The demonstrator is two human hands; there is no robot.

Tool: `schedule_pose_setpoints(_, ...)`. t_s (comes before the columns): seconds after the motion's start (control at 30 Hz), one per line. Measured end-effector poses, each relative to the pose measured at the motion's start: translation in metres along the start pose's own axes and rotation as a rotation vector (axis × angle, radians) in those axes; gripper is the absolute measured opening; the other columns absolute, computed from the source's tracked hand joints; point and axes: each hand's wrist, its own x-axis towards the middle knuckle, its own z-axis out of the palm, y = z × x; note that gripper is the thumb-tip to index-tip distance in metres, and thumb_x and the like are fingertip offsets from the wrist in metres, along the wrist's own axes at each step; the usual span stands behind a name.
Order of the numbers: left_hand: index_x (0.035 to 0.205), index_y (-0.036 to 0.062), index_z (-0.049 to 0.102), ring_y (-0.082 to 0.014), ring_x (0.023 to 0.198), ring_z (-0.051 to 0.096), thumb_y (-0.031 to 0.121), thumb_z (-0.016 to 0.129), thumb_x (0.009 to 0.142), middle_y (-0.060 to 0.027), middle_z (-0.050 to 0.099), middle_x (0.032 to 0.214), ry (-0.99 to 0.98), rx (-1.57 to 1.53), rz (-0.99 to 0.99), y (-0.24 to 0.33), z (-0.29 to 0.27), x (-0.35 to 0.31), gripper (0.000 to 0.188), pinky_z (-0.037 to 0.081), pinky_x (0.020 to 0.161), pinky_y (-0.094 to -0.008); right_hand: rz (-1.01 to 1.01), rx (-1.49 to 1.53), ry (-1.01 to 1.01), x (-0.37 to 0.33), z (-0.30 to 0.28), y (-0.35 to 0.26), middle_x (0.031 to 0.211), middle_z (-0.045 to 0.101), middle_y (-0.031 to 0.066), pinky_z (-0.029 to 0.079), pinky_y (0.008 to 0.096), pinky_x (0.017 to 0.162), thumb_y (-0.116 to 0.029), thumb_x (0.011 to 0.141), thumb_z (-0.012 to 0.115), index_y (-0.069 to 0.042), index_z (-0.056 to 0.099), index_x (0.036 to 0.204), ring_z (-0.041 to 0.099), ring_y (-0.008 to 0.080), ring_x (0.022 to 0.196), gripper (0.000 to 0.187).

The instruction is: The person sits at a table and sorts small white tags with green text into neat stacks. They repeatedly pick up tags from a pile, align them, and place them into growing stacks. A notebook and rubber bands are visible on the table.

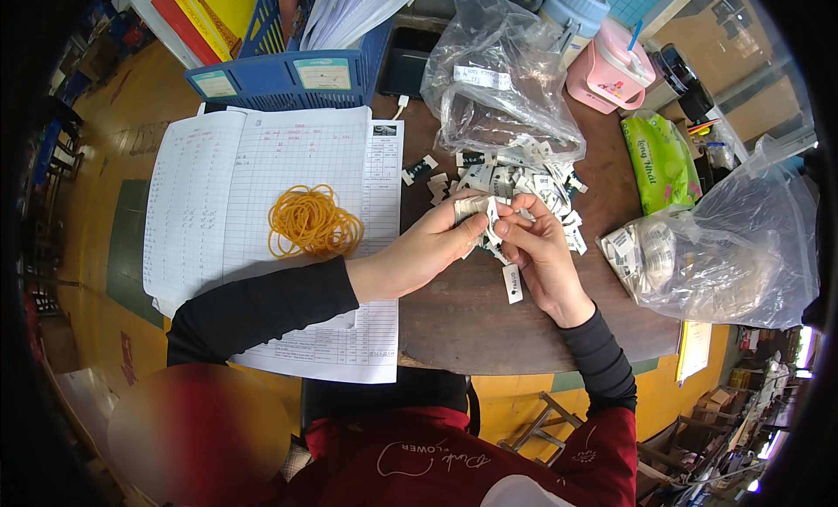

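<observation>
A stack of white labels sits in the left hand's grasp, its right edge pinched by the right hand (one loose label shows below), beside a label pile; rubber bands lie leftward.

– is the light good?
– yes, quite bright and even over the desk. the bags give small glare, and white spots shine near the right rim.
– any shadow?
– a soft one, on the notebook beside the sleeve.
– and the sharpness?
– the tags are rather clear. a round patch at lower left is blurred, and straight edges bend toward the black border.
</observation>
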Motion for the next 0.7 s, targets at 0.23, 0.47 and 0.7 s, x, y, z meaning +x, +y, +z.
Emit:
schedule_pose_setpoints(0.23, 0.143, 0.0068, 0.048, -0.0148, 0.131, 0.048, 0.029, 0.041, 0.111, -0.0043, 0.052, 0.139, -0.092, -0.154, 0.033, -0.001, 0.000, -0.001, 0.040, 0.039, 0.114, -0.0356, -0.013, -0.011, 0.040, -0.002, 0.004, 0.002, 0.104, 0.073, 0.0034, 0.035, 0.0179, 0.055, 0.000, 0.092, 0.071, -0.012, 0.051, 0.102, 0.048, 0.0012, 0.063, 0.026)
schedule_pose_setpoints(0.47, 0.140, 0.0045, 0.047, -0.0153, 0.128, 0.051, 0.032, 0.043, 0.110, -0.0065, 0.055, 0.135, 0.005, -0.128, -0.008, 0.006, 0.000, -0.003, 0.041, 0.042, 0.111, -0.0344, -0.211, -0.256, 0.001, -0.002, 0.008, 0.011, 0.095, 0.066, -0.0015, 0.042, 0.0194, 0.067, 0.002, 0.089, 0.073, -0.013, 0.050, 0.097, 0.053, 0.0032, 0.074, 0.029)
schedule_pose_setpoints(0.7, 0.137, 0.0027, 0.047, -0.0211, 0.118, 0.060, 0.036, 0.043, 0.110, -0.0091, 0.058, 0.122, 0.032, -0.357, -0.107, 0.011, -0.001, -0.004, 0.043, 0.048, 0.106, -0.0345, -0.876, -1.314, 0.081, -0.008, 0.012, -0.001, 0.119, 0.057, 0.0135, 0.045, 0.0406, 0.096, -0.008, 0.065, 0.089, -0.004, 0.062, 0.123, 0.054, 0.0325, 0.111, 0.064)
